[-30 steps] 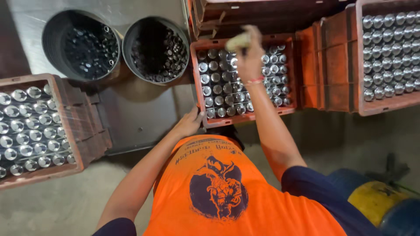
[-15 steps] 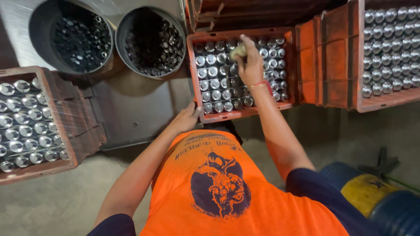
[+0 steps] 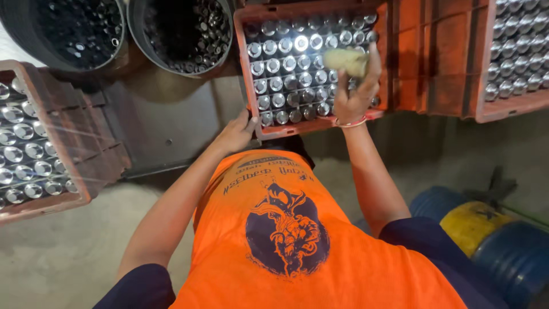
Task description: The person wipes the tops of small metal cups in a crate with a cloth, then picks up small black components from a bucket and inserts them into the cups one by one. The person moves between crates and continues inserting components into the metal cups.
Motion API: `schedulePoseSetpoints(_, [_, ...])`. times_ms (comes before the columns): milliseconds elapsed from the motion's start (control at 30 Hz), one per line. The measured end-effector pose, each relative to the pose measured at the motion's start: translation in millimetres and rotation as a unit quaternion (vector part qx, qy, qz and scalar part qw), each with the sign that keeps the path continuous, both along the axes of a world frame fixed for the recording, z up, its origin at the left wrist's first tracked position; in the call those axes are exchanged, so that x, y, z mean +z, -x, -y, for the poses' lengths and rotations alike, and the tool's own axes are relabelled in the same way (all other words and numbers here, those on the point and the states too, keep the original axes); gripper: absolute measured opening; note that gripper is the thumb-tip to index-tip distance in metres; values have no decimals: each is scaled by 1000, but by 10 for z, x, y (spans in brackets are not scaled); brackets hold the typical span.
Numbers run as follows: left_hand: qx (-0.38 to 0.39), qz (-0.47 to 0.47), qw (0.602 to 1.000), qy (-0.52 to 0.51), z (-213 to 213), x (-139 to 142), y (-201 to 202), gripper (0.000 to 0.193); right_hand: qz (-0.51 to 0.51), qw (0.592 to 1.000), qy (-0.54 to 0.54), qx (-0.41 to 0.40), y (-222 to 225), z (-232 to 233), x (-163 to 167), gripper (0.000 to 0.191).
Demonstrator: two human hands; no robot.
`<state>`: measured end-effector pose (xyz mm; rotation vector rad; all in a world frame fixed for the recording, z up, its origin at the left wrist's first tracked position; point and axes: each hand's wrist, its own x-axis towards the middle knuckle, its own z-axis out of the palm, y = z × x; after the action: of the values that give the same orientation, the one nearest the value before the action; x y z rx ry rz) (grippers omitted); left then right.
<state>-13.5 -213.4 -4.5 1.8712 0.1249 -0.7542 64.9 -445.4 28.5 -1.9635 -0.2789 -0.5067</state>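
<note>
Top centre: orange plastic crate (image 3: 255,86) packed with shiny metal cans (image 3: 286,68). Right hand (image 3: 354,94) clamped around a pale cloth wad (image 3: 345,60), left hand (image 3: 235,133) gripping the crate's corner.

A pale yellowish cloth (image 3: 345,60), bunched in the right hand (image 3: 355,94), hangs over an orange crate (image 3: 320,125) packed with upright, shiny silver-topped bottles (image 3: 286,80).

A: Right hand (image 3: 355,94) and the pale wad (image 3: 345,60) it holds cover several shiny caps in the middle crate (image 3: 254,86).

B: Two buckets (image 3: 171,34) cut by top edge; contents too small to identify.
</note>
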Motion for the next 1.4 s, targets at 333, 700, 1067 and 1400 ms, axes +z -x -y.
schedulePoseSetpoints(333, [1, -10, 1000, -14, 52, -71, 2, 57, -9, 995, 95, 7, 377, 178, -108, 59])
schedulePoseSetpoints(700, [5, 23, 1000, -6, 52, -111, 57, 54, -41, 944, 303, 122, 775, 360, -224, 55])
schedulePoseSetpoints(1067, [-21, 46, 998, -39, 36, -98, 45, 54, -66, 975, 214, -11, 723, 462, -220, 56])
schedulePoseSetpoints(1400, [0, 25, 999, -33, -10, -52, 83, 52, -64, 991, 110, -33, 351, 286, -95, 52])
